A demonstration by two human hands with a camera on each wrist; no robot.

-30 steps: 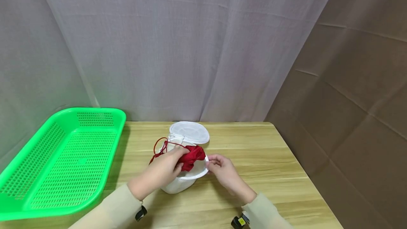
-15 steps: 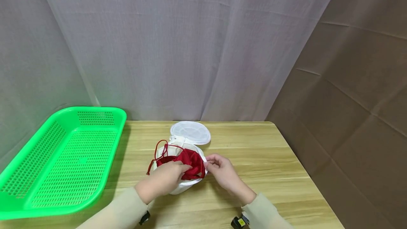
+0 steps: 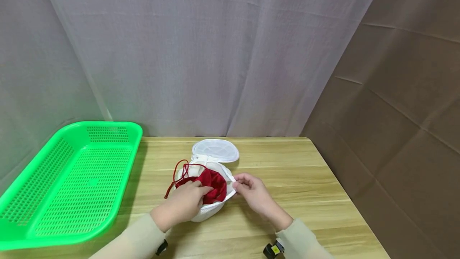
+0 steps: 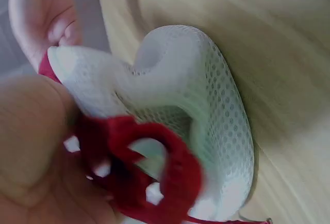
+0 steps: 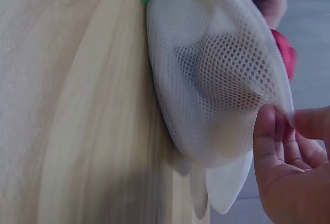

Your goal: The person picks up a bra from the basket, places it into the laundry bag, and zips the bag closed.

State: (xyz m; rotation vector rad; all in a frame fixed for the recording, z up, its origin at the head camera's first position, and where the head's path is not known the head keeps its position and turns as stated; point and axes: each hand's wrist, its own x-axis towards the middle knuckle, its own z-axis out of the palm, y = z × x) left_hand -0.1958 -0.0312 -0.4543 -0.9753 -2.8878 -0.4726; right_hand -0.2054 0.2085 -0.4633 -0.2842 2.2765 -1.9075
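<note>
A white mesh laundry bag [image 5: 216,80] stands on the table with its round lid [image 3: 215,150] folded back behind it. Within its mouth lies a crumpled red drawstring cloth [image 3: 213,185], whose thin red cord [image 3: 179,165] loops out over the left side. My left hand [image 3: 183,203] reaches over the near rim and holds the cloth, its fingertips partly hidden in the folds. On the right, my right hand [image 3: 255,195] pinches the bag's rim between thumb and fingers and draws it outward. The bag's wall looks dented in both wrist views.
A large green plastic basket [image 3: 136,143] stands at the left of the wood-grain table [image 3: 287,163]. Grey cloth [image 3: 187,51] hangs behind the table, and a brown cloth [image 3: 402,103] lines the right side.
The red cloth has gone from a bunch above the rim to lower inside the bag's mouth, with my left hand. My right hand keeps the rim, now stretched into a point.
</note>
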